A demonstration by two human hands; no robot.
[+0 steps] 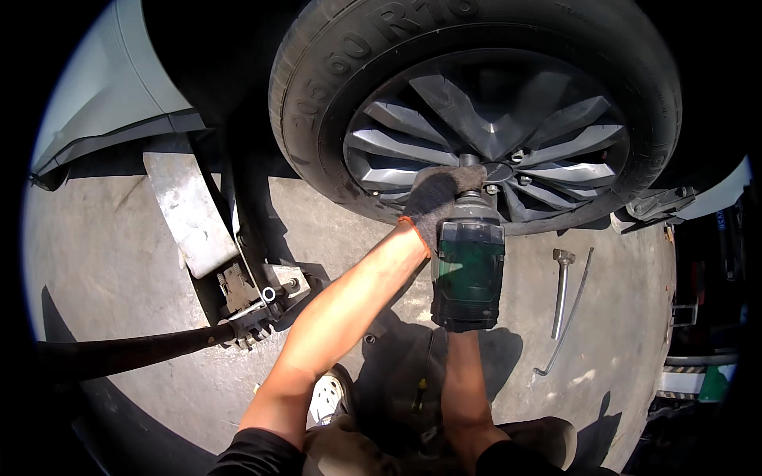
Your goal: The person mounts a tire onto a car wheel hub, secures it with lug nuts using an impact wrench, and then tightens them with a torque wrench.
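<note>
My left hand (438,194), in a dark grey glove with orange cuff, has its fingers around the socket (468,160) at the lug nuts of a dark alloy wheel (417,91) with a black tyre. A green and black impact wrench (468,274) points at the wheel, its metal nose just below my left hand. My right forearm (464,365) runs up beneath the wrench, which hides my right hand and its fingers. Several lug nuts show around the hub.
A floor jack (182,202) with a long black handle (135,353) stands at left on concrete (603,317). A hammer-like metal tool (562,285) and a thin bent bar (571,317) lie at right. Pale car bodywork (111,79) is upper left; a small yellow-handled tool (421,389) lies below.
</note>
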